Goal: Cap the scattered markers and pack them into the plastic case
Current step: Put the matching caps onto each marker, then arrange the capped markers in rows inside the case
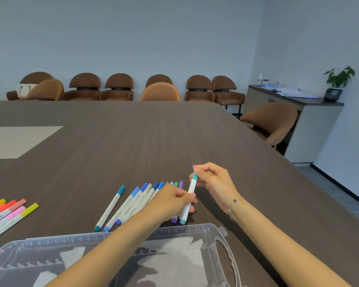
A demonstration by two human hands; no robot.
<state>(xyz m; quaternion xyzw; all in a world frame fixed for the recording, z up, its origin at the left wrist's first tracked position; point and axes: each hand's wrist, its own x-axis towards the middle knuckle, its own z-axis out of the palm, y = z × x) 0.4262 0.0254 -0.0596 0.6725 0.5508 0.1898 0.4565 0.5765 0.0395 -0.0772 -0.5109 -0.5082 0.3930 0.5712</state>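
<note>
A white marker with teal ends (190,196) stands tilted above the table. My left hand (172,200) grips its lower barrel. My right hand (212,181) pinches the teal cap at its top end. Under my left hand lies a row of several blue, grey, purple and green capped markers (133,206), with one teal marker (110,207) a little apart on the left. Another group of yellow, orange and pink markers (8,212) lies at the left edge. The clear plastic case (220,243) lies open right in front of me, with no markers in it.
The dark wooden table (153,137) has a beige inlay (19,139) at the left. Brown chairs (160,91) line the far edge and one (272,119) stands at the right corner. A sideboard with papers and a potted plant (338,83) stands at the right wall.
</note>
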